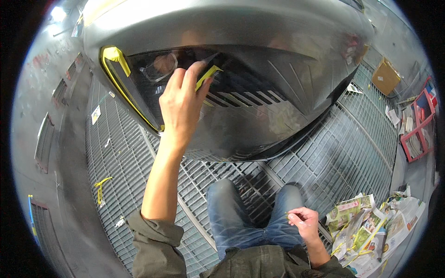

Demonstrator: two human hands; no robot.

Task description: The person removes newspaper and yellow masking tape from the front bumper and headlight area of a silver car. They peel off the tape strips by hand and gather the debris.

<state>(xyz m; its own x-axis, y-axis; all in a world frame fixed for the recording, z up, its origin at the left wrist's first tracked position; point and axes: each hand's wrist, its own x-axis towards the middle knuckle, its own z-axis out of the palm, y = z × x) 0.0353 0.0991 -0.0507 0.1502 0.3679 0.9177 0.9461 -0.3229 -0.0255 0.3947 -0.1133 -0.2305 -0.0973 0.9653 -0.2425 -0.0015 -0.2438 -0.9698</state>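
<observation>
In front of me is a dark grey car bumper with a black recess and a row of slots. My left hand reaches up over the recess, its fingers closed on a strip of yellow masking tape near the slots. More yellow tape edges the tall opening at the bumper's left side, with a loose fold at its top. Beside my right thigh, my right hand is closed in a pinch. A tiny speck shows at its fingertips, too small to name.
Metal floor grating runs under the bumper and around my legs. A crumpled yellow tape piece lies on it at left. Crumpled printed paper is heaped at lower right. A cardboard box and a red rack stand at right.
</observation>
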